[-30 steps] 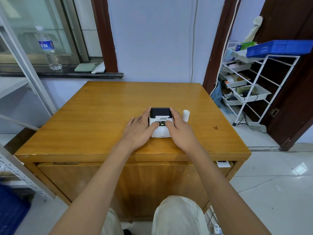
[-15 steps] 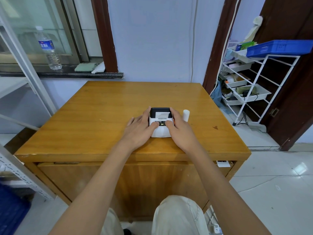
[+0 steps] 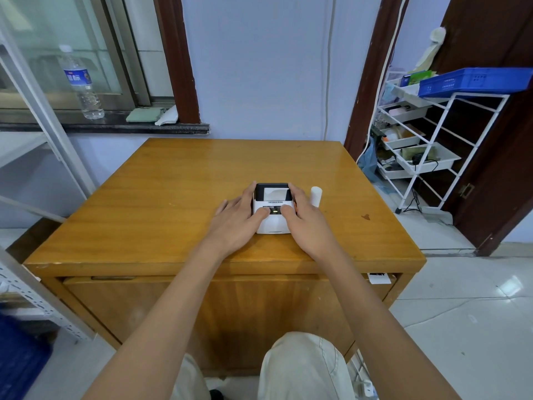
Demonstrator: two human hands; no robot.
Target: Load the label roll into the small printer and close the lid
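A small white printer (image 3: 273,223) with a black lid section sits on the wooden table (image 3: 173,203), near its front edge. My left hand (image 3: 235,223) grips its left side and my right hand (image 3: 307,226) grips its right side. Both thumbs press on the front panel by a small lit display. The black lid shows a pale window or opening at the top; whether it is lifted I cannot tell. A white label roll (image 3: 316,196) stands upright on the table just right of my right hand, untouched.
A white wire rack (image 3: 450,134) with trays and a blue basket (image 3: 476,82) stands to the right by a dark door. A water bottle (image 3: 82,82) sits on the window ledge at the back left. Metal shelving stands at the left.
The black lid area of the printer now shows a larger pale patch than one second ago, as if the lid tilts up. Both hands stay in place on the printer.
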